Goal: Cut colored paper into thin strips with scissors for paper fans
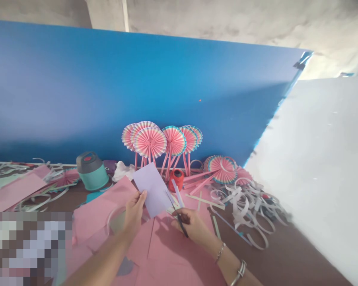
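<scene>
A lilac sheet of paper [151,188] is pinched at its left edge by my left hand [135,210]. My right hand [191,224] grips a pair of scissors [182,227], whose blades lie along the sheet's right edge. From that edge a narrow lilac strip [178,194] curls away, beside the blades. Beneath both hands are large pink sheets [167,254]. Just beyond the paper stands a red spool of thread [176,180]. Several pleated pink paper fans [150,142] on pink sticks stand upright behind it.
A teal container with a grey lid [91,171] stands at the left, near white crumpled material [123,171]. More fans [222,169] lie at the right, beside a heap of curled paper strips [253,206]. A blue panel [167,79] rises behind the table. Pink sheets [20,188] lie far left.
</scene>
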A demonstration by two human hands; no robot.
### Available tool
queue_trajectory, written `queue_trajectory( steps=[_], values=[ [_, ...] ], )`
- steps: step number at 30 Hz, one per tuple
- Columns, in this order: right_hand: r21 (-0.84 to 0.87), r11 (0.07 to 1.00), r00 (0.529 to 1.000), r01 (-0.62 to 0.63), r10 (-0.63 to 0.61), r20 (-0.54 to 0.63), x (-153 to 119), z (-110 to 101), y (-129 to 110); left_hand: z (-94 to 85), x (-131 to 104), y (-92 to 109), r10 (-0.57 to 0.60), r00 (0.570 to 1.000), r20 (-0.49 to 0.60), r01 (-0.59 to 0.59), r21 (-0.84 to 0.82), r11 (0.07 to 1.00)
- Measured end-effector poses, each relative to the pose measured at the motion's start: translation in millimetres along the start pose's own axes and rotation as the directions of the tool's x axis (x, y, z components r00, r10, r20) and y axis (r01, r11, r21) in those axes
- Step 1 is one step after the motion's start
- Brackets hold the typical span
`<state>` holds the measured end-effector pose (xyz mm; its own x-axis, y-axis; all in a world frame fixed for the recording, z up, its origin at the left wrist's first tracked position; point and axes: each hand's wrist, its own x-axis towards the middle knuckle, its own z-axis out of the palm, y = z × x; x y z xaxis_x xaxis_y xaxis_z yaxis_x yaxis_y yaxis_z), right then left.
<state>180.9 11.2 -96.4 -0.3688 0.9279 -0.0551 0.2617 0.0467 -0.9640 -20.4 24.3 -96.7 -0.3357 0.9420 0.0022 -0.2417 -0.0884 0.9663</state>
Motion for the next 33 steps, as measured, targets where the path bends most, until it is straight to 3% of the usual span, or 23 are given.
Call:
queue_trajectory(
  steps=[9, 33],
  values=[
    [0.037, 0.999, 1.0, 0.005, -0.005, -0.007, 1, 1, 2, -1.1, 2, -12, -0.038, 0.998, 0.055, 0.041, -0.049, 0.998],
    [0.038, 0.999, 0.999, -0.036, 0.037, -0.033, 1, 2, 6, 0.3, 0, -8, -0.056, 0.996, 0.067, 0.06, -0.058, 0.997]
  ],
)
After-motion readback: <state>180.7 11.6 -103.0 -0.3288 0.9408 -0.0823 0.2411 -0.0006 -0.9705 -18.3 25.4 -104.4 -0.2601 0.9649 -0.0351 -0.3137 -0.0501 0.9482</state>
